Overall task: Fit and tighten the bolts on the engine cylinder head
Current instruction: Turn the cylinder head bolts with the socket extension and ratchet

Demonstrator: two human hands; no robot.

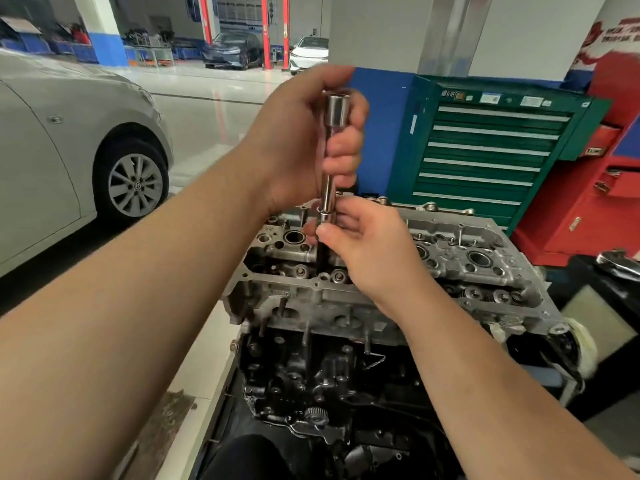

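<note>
I've got the long socket extension (pixel 329 157) upright over the cylinder head (pixel 398 271). My left hand (pixel 304 140) is wrapped round its upper shaft; my right hand (pixel 363 237) pinches the lower end, guiding it into a bolt well. Looks like running-down, early on: no ratchet fitted, final tightening still ahead.

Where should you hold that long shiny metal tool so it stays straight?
Hold the tool in two spots from the sides. It stands upright over the cylinder head, so the left hand wraps its wide top and the right hand pinches the narrow lower end to steady it.
</note>
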